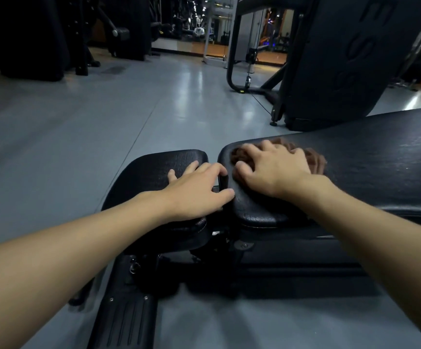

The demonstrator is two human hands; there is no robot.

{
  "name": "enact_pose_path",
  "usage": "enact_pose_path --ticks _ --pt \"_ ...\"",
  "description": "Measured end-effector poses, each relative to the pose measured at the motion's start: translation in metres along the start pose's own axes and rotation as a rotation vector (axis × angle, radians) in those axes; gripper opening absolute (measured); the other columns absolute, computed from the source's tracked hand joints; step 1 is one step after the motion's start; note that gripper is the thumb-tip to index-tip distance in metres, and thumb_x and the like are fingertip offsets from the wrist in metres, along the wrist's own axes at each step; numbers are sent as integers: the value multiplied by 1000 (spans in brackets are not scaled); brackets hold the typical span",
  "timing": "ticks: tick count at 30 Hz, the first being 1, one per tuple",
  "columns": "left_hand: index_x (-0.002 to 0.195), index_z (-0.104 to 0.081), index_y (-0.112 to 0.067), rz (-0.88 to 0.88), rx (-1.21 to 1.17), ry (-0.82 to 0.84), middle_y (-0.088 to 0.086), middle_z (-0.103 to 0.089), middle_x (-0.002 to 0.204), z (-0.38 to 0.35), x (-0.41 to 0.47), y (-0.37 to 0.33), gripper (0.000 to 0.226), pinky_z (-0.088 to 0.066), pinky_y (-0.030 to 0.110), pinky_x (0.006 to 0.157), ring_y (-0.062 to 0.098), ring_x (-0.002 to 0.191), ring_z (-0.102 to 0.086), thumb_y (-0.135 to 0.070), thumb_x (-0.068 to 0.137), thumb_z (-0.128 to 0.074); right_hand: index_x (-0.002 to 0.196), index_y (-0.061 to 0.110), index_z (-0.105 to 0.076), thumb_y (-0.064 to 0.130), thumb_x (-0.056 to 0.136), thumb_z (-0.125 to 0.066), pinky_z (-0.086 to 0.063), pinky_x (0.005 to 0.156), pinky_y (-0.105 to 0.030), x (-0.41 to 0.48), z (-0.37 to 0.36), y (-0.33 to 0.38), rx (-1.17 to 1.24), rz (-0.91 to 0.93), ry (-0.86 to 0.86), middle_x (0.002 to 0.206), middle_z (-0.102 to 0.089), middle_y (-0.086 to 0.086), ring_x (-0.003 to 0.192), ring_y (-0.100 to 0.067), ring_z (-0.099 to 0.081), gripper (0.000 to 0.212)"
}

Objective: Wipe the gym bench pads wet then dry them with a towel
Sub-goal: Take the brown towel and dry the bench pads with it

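A black gym bench stands low in front of me, with a short seat pad (154, 170) on the left and a long back pad (370, 162) stretching to the right. My right hand (272, 167) presses a brown cloth (315, 159) flat on the near end of the long pad; the cloth is blurred and mostly hidden under my fingers. My left hand (196, 190) rests palm down on the seat pad's right edge, fingers spread, with the fingertips reaching into the gap between the two pads.
The bench frame and a ribbed black foot plate (126, 321) lie below the pads on the grey floor (78, 137). A tall black machine (350, 59) stands behind the long pad at the right. Dark equipment (40, 36) lines the far left.
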State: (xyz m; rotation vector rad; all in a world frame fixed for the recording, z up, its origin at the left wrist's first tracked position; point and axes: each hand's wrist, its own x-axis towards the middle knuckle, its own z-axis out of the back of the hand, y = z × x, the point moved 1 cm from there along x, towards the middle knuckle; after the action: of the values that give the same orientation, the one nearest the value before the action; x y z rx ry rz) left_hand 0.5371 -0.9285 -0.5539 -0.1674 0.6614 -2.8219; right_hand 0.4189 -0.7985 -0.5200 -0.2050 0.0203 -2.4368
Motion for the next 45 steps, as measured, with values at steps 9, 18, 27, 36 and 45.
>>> enact_pose_path --ticks 9,18,27,36,45 --pt "139 -37 -35 -20 -39 14 -13 -29 152 7 -5 -10 48 -6 69 112 15 147 -17 -46 92 -42 138 35 -40 55 96 -31 -30 107 -56 -3 13 -77 6 -239 -42 140 -49 -10 128 -33 -47 48" --pt "131 -39 -34 -43 21 18 -12 -39 134 4 -4 -29 41 -25 62 107 19 119 -48 -50 93 -41 143 43 -33 54 98 -33 -32 107 -50 -35 17 -65 0 4 -72 142 -48 -1 129 -27 -47 46" --pt "116 -43 -37 -17 17 25 -13 -39 110 6 2 -35 32 -31 61 102 16 95 -52 -52 88 -45 141 37 -37 54 95 -33 -33 104 -52 -38 4 -37 -7 -20 -109 140 -49 -6 127 -31 -47 49" --pt "111 -43 -39 -52 12 10 -14 -41 111 5 6 -28 28 -33 58 101 13 97 -56 -54 87 -45 136 28 -42 51 94 -34 -29 106 -54 -2 14 -77 -19 -273 -66 137 -48 -15 127 -36 -46 49" --pt "101 -54 -40 -24 -32 103 -16 -46 100 26 25 -31 14 -43 48 93 5 85 -54 -36 89 -48 131 22 -47 44 97 -44 -37 96 -52 1 14 -36 48 -178 -139 125 -55 -15 117 -37 -49 40"
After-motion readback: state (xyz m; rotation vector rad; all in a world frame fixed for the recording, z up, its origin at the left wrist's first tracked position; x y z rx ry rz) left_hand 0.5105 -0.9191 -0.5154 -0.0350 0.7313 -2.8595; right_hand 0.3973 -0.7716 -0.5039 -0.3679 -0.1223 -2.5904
